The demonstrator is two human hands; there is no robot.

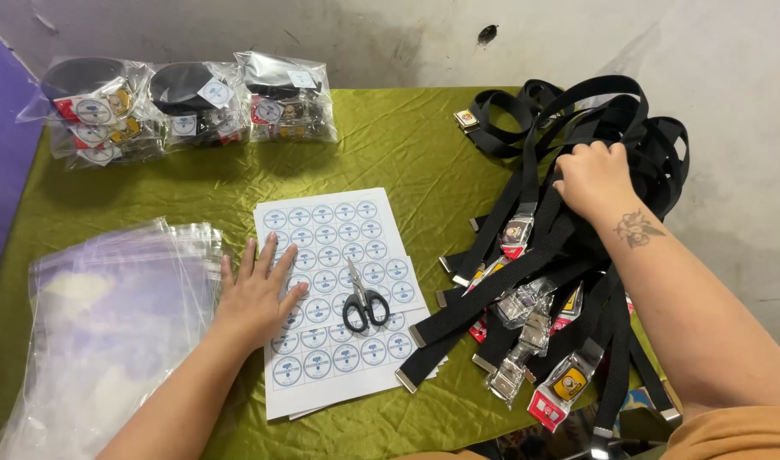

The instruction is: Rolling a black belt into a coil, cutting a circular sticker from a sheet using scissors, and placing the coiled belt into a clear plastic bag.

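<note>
Head view looks down at a surface [407,145] with a green cloth on it. The left hand [258,294] lies flat, with its fingers [266,255] spread wide open. It holds nothing. It rests on the left edge of a white sheet of round stickers [334,281]. More sheets peek out from under that one.

Small black scissors [364,302] lie on the stickers, just beside the left hand at its 3 o'clock side. The scissors are shut.

The right hand [594,179] is on top of a big pile of black belts [569,247] at 3 o'clock on the surface. Its fingers curl down into the straps at the top of the pile. I cannot tell if it grips one strap or just presses on them. The belts have shiny metal buckles [518,234], some with red and yellow tags.

At 8 o'clock, a stack of clear plastic bags [109,315] lies just left of the left hand. At 11 o'clock, three packed bags [185,106] with rolled belts inside sit in a row, well apart from both hands.
</note>
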